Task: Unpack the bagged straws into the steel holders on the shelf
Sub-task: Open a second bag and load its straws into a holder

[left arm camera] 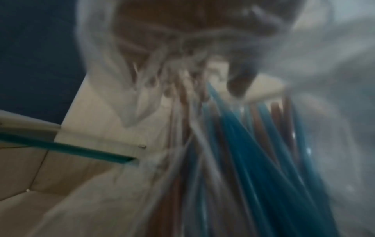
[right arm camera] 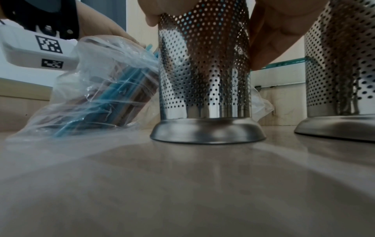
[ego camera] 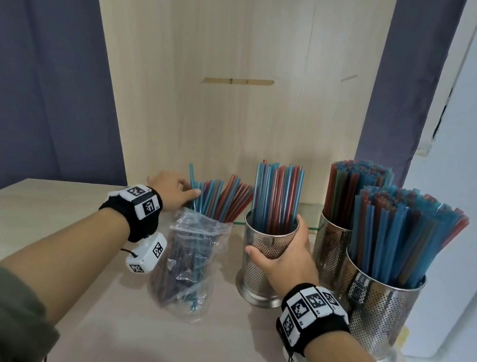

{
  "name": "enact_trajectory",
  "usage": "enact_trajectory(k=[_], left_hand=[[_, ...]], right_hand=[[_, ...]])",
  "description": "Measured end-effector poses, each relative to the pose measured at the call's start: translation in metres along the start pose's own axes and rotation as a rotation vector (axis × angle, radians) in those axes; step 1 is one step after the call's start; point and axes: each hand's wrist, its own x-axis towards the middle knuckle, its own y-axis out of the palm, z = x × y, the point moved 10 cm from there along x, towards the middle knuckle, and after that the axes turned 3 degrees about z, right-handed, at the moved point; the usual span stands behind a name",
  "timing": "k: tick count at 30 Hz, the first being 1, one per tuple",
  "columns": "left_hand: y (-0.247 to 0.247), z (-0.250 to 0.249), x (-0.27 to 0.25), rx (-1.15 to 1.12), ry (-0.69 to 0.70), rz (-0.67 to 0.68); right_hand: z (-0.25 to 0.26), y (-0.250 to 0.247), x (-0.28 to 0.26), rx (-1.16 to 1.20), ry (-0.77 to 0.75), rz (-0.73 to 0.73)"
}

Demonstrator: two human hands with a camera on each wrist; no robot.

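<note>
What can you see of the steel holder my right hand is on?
The steel holder is a shiny perforated steel cylinder on a flared solid base, standing upright on the pale wooden shelf. It is partly filled with blue and red straws standing on end, looser than in the two packed holders to its right. The right hand grips its upper wall, thumb on the near left side, fingers round the right. The straw bag lies close on its left; contact is unclear.
</note>
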Motion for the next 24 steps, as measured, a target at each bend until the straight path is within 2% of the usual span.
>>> enact_trajectory(k=[2, 4, 6, 9, 11, 14, 20, 24], left_hand=[[-0.008, -0.001, -0.011, -0.079, -0.029, -0.155], [-0.007, -0.006, -0.025, -0.237, -0.075, -0.223], [0.010, -0.019, -0.033, -0.254, -0.118, -0.163], [0.039, -0.031, -0.032, -0.052, -0.226, -0.052], [0.049, -0.035, -0.030, -0.005, -0.263, -0.026], [0.047, -0.035, -0.027, -0.079, -0.279, -0.084], [0.021, -0.004, -0.029, -0.416, -0.303, -0.292], [0.014, 0.016, -0.036, -0.493, -0.347, -0.302]], right_hand=[[0.000, 0.000, 0.000, -0.001, 0.000, -0.002], [-0.001, 0.000, 0.001, -0.003, 0.004, -0.002], [-0.001, 0.000, 0.001, -0.001, 0.003, -0.012], [0.000, -0.001, 0.001, 0.006, -0.005, -0.024], [0.001, -0.001, 0.000, 0.006, -0.005, -0.022], [0.001, -0.001, -0.001, -0.004, -0.002, -0.012], [-0.001, 0.000, 0.000, -0.002, 0.018, 0.014], [-0.001, 0.000, 0.001, -0.009, 0.019, 0.016]])
